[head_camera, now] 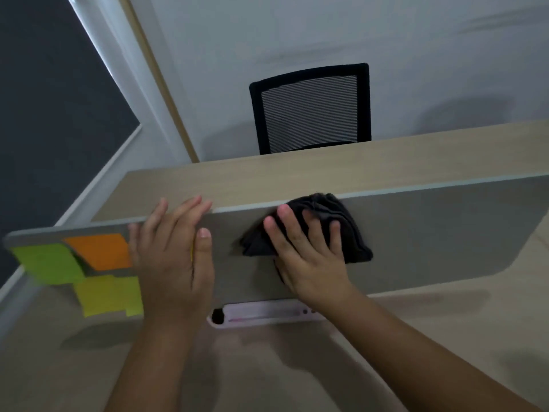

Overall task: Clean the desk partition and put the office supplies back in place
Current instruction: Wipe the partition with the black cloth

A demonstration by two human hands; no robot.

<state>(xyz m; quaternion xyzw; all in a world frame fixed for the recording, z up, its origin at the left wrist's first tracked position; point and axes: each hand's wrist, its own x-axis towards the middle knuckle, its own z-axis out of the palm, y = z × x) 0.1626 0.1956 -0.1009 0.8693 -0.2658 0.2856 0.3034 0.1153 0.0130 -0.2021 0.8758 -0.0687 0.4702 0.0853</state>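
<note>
A grey desk partition [430, 233] stands across the wooden desk. My right hand [306, 257] presses a crumpled black cloth [323, 215] flat against the partition's near face, just below its top edge. My left hand [172, 257] lies flat on the partition to the left, fingers spread and reaching the top edge, holding nothing. Sticky notes cling to the partition's left end: an orange one [101, 251], a green one [47, 263] and a yellow one [110, 295]. A white, pinkish flat case [261, 315] lies on the desk at the partition's foot, partly hidden by my hands.
The near desk surface [445, 337] stretches below the partition. Beyond it lies the far desk [386, 165] with a black mesh office chair [312, 108] pushed against it. A white wall is behind, and a dark panel [44, 114] fills the left.
</note>
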